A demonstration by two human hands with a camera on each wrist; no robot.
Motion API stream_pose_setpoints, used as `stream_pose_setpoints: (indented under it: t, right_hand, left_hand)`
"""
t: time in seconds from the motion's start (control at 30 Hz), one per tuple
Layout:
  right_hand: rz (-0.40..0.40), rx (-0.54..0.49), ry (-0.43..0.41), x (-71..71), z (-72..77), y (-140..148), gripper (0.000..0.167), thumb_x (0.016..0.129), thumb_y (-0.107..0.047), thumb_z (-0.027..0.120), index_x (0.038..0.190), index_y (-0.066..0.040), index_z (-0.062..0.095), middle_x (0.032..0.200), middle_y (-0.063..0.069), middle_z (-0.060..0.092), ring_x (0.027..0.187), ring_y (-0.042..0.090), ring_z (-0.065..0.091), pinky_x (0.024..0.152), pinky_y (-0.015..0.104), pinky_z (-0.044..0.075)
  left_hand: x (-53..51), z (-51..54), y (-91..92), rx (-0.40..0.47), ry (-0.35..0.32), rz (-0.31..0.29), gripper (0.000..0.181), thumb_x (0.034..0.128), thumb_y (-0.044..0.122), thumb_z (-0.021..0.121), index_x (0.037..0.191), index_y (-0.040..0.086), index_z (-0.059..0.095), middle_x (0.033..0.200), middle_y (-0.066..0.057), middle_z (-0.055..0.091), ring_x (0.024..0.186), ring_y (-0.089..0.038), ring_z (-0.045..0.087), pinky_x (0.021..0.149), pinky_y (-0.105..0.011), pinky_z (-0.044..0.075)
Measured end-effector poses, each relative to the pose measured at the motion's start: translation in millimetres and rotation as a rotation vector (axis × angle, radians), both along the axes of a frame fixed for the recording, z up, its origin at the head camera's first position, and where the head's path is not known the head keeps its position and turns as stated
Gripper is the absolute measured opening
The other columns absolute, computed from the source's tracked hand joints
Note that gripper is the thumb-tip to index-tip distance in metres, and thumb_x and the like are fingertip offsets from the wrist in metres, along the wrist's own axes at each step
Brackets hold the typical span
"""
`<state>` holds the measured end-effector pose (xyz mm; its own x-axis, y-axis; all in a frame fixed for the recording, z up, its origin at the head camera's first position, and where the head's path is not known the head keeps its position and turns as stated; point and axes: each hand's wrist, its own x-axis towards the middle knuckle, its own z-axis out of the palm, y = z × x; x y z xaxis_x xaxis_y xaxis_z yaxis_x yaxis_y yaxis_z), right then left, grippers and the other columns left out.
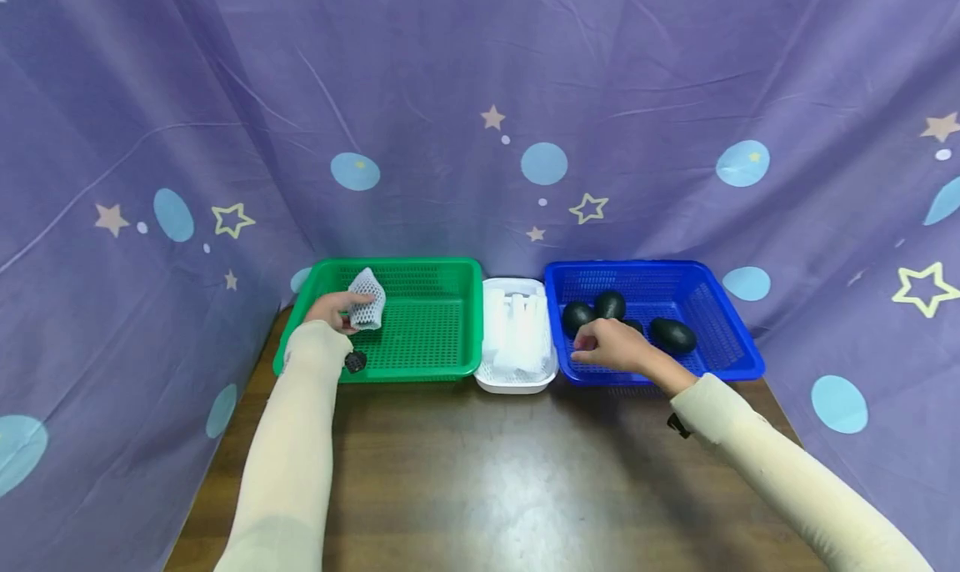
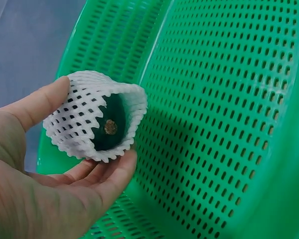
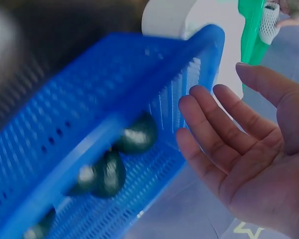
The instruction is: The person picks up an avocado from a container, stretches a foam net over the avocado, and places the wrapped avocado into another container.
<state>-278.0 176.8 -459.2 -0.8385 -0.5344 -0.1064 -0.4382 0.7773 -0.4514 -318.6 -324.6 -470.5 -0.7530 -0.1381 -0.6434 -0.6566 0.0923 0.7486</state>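
Observation:
My left hand grips a dark green fruit wrapped in a white foam net, over the left part of the green basket. The thumb lies on one side of the net and the fingers lie under it; the stem end shows in its opening. My right hand is above the front left of the blue basket, holding nothing, its fingers relaxed. Several dark green fruits lie in the blue basket, one partly hidden behind that hand.
Between the two baskets stands a white basket with several white foam nets. All three are on a brown wooden table. A purple curtain with stars and dots hangs behind and at both sides.

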Motion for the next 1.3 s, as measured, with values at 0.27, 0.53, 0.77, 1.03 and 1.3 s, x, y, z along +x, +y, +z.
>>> stream_pose_setpoints:
  t: [0.27, 0.53, 0.77, 1.03, 1.3]
  right_hand:
    - [0.012, 0.068, 0.025, -29.1, 23.0, 8, 0.016, 0.092, -0.026, 0.075, 0.094, -0.011, 0.076, 0.084, 0.000, 0.074, 0.077, 0.014, 0.067, 0.075, 0.040, 0.056]
    - [-0.038, 0.117, 0.020, -60.8, 35.8, 13, 0.020, 0.091, -0.025, 0.076, 0.095, -0.006, 0.075, 0.085, 0.005, 0.075, 0.075, 0.016, 0.066, 0.075, 0.043, 0.055]
    - [-0.141, 0.227, -0.049, -82.9, 28.3, 26, 0.029, 0.091, -0.026, 0.074, 0.107, -0.002, 0.071, 0.109, 0.017, 0.073, 0.098, 0.032, 0.067, 0.087, 0.053, 0.053]
    - [-0.189, 0.285, -0.169, -96.1, 12.3, 42, 0.036, 0.092, -0.027, 0.072, 0.112, 0.004, 0.068, 0.115, 0.023, 0.068, 0.104, 0.038, 0.063, 0.093, 0.055, 0.052]
    - [-0.182, 0.306, -0.235, -99.7, -7.4, 55, 0.042, 0.091, -0.029, 0.073, 0.108, 0.009, 0.067, 0.111, 0.027, 0.068, 0.106, 0.041, 0.063, 0.093, 0.054, 0.052]
  left_hand:
    - [-1.5, -3.3, -11.3, -0.014, -0.032, 0.034, 0.071, 0.0998, 0.027, 0.065, 0.157, 0.006, 0.029, 0.116, -0.004, 0.049, 0.102, -0.015, 0.052, 0.091, -0.030, 0.052]
    - [-4.2, -5.0, -18.4, -0.027, -0.061, 0.054, 0.079, 0.0986, 0.027, 0.067, 0.161, 0.006, 0.023, 0.114, -0.004, 0.048, 0.097, -0.014, 0.051, 0.083, -0.029, 0.052]
    - [-6.8, -5.2, -20.2, -0.038, -0.079, 0.039, 0.077, 0.0997, 0.028, 0.065, 0.160, 0.003, 0.023, 0.114, -0.005, 0.050, 0.100, -0.015, 0.054, 0.089, -0.029, 0.053]
    - [-7.3, -12.5, -22.9, -0.035, -0.094, 0.054, 0.088, 0.0994, 0.028, 0.063, 0.164, 0.006, 0.007, 0.163, -0.020, 0.023, 0.113, -0.022, 0.044, 0.097, -0.035, 0.047]
    - [-6.5, -24.4, -24.0, -0.082, -0.044, 0.061, 0.089, 0.0979, 0.027, 0.064, 0.163, 0.004, 0.009, 0.170, -0.021, 0.002, 0.132, -0.029, 0.032, 0.113, -0.044, 0.039]
